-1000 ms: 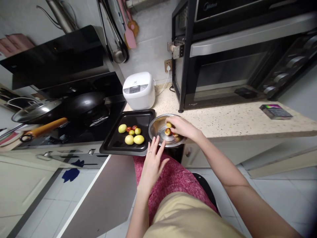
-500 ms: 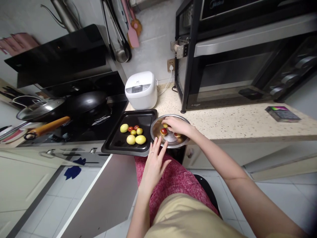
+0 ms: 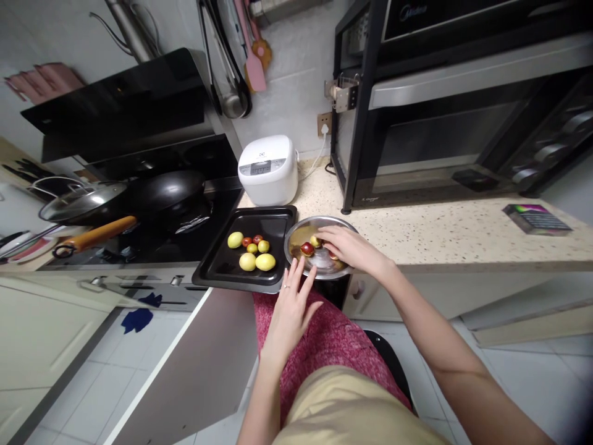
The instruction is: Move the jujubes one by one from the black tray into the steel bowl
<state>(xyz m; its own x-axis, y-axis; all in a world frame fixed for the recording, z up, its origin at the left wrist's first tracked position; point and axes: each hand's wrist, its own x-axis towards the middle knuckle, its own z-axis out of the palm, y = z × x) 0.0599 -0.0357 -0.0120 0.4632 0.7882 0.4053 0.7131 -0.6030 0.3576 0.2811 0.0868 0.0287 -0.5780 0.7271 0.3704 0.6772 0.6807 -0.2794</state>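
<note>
A round metal plate (image 3: 340, 270) sits at the counter's front edge, with several small round fruits in it. One is a glossy red-brown fruit (image 3: 307, 249); a yellow-green fruit (image 3: 315, 241) lies just behind it. Over the plate, my right hand (image 3: 345, 244) has its fingers stretched out, tips beside the yellow-green fruit and palm partly covering another reddish fruit (image 3: 332, 254). My left hand (image 3: 293, 303) is open, fingers spread, near the plate's front rim and holding nothing. To the left, a black baking tray (image 3: 215, 269) carries several yellow, greenish and red fruits (image 3: 265, 262).
A white rice cooker (image 3: 269, 170) stands behind the tray. Left is a stove with a wok (image 3: 167, 188) and a lidded pan (image 3: 83, 201), its wooden handle pointing forward. A large oven (image 3: 440, 136) and a small box (image 3: 537, 219) are on the right. A cabinet door (image 3: 185, 371) hangs open below.
My right hand has drawn back slightly rightward from the yellow-green fruit, which now shows more fully in the plate. The left hand stays nearly still. The view has shifted a little.
</note>
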